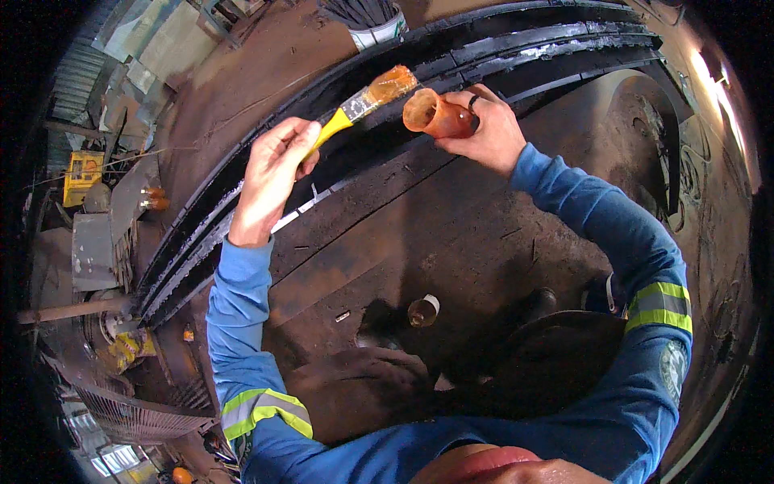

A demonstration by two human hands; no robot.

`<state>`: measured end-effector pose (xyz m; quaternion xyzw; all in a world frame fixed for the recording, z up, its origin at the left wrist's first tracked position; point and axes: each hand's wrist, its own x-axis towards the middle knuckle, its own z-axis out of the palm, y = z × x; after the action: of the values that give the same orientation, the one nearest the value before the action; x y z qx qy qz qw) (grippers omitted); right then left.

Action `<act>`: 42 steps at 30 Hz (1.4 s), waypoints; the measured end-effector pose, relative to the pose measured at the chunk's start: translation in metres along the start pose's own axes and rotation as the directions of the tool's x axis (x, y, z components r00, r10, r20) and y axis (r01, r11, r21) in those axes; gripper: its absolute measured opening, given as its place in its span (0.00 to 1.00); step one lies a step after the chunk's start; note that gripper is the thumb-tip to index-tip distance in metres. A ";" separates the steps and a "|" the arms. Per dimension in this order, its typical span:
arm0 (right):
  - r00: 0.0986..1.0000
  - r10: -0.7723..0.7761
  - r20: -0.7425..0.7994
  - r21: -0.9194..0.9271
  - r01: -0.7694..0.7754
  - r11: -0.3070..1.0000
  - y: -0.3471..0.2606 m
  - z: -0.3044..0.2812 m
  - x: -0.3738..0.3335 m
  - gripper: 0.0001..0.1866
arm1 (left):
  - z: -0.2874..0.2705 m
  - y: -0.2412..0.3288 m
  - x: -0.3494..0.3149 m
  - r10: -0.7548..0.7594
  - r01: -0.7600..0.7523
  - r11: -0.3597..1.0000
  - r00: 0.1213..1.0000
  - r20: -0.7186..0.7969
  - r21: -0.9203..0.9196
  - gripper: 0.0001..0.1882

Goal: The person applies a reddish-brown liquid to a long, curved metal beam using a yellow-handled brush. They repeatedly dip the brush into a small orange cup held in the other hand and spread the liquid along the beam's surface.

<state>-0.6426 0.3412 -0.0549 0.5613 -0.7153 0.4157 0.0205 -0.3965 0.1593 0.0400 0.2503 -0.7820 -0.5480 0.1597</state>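
Bringing brush (358, 104) and cup (450, 119) face to face, one in each hand

Held out over the near edge of the black beams (516, 38), the brush lies left of the orange cup, its bristles just beside the cup's mouth at the far left rim. The left hand (276, 165) has its thumb and fingers pinched firmly round the yellow handle. The right hand (488, 133) is curled round the right side of the cup, with no slack grip to be seen.

The brush's long axis slants from the handle, near left, to the orange-stained bristles, far right. The cup lies tipped, base to the right, mouth turned left, so bristles and mouth sit close yet not in line: the brush points past the mouth's far side. Whether they touch cannot be told for sure.

Of the two, the right hand is nearer the bristles. Beneath, the beams curve from near left to far right, with pale streaks along their ridges.
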 end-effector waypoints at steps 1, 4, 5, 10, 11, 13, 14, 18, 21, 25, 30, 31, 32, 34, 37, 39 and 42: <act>1.000 0.005 0.006 0.028 -0.005 1.000 0.001 0.000 0.000 0.33 | 0.000 -0.001 0.001 0.079 -0.078 0.996 0.997 -0.003 0.042 0.11; 0.999 0.026 0.029 0.118 -0.029 0.993 -0.002 0.000 0.002 0.33 | 0.001 -0.011 0.002 0.249 -0.246 0.956 0.968 -0.002 0.157 0.10; 0.998 0.039 0.041 0.149 -0.044 0.988 -0.006 -0.001 0.003 0.33 | 0.002 -0.014 0.002 0.266 -0.261 0.947 0.964 -0.001 0.188 0.10; 0.999 -0.034 0.026 0.173 0.029 0.984 -0.005 0.001 0.003 0.33 | 0.015 -0.027 0.011 0.232 -0.230 0.957 0.973 0.006 0.175 0.09; 0.999 -0.014 0.045 0.182 0.005 0.983 -0.006 0.001 0.003 0.33 | 0.015 -0.028 0.012 0.205 -0.202 0.967 0.979 -0.006 0.155 0.09; 0.998 -0.006 0.062 0.189 -0.006 0.982 -0.007 0.002 0.002 0.34 | 0.014 -0.022 0.012 0.254 -0.255 0.967 0.961 -0.108 0.009 0.08; 0.998 -0.020 0.061 0.188 0.008 0.982 -0.007 0.004 0.002 0.34 | 0.006 -0.018 0.012 0.235 -0.243 0.969 0.960 -0.153 -0.034 0.06; 0.995 -0.007 0.095 0.211 -0.014 0.977 -0.005 0.008 -0.002 0.34 | -0.026 0.002 0.010 0.387 -0.409 0.912 0.886 -0.255 -0.036 0.10; 0.997 -0.033 0.063 0.253 0.016 0.967 0.002 0.011 -0.007 0.33 | -0.060 0.018 -0.001 0.504 -0.489 0.862 0.804 -0.314 0.132 0.14; 0.998 -0.026 0.065 0.264 0.008 0.965 0.006 0.012 -0.008 0.34 | -0.096 0.015 -0.022 0.399 -0.275 0.881 0.868 -0.294 0.384 0.13; 0.997 -0.041 0.070 0.286 0.020 0.958 0.001 0.021 -0.002 0.34 | -0.114 -0.053 -0.018 0.405 -0.155 0.565 0.908 -0.109 0.811 0.13; 0.996 -0.044 0.072 0.287 0.022 0.958 0.000 0.021 -0.002 0.34 | -0.113 -0.061 -0.013 0.372 -0.117 0.492 0.924 -0.087 0.863 0.13; 0.996 -0.047 0.075 0.289 0.023 0.957 -0.002 0.021 -0.001 0.34 | -0.109 -0.070 -0.006 0.348 -0.068 0.481 0.930 -0.119 0.874 0.13; 0.995 -0.046 0.083 0.285 0.021 0.958 -0.003 0.021 0.000 0.33 | -0.099 -0.079 0.011 0.368 -0.005 0.427 0.914 -0.169 0.904 0.13; 0.994 -0.053 0.091 0.266 0.027 0.964 -0.003 0.020 0.001 0.33 | -0.108 -0.076 0.020 0.383 0.026 0.457 0.896 -0.223 0.889 0.13; 0.994 -0.078 0.071 0.263 0.057 0.963 -0.005 0.023 0.003 0.33 | -0.134 -0.077 0.014 0.373 -0.011 0.576 0.893 -0.251 0.817 0.14; 0.992 -0.030 0.119 0.304 -0.008 0.953 -0.009 0.024 0.002 0.32 | -0.156 -0.084 0.002 0.307 0.004 0.563 0.928 -0.213 0.827 0.14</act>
<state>-0.6251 0.3242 -0.0645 0.5860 -0.6397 0.4856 -0.1075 -0.2979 0.0140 0.0152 0.3150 -0.9251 -0.0600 0.2035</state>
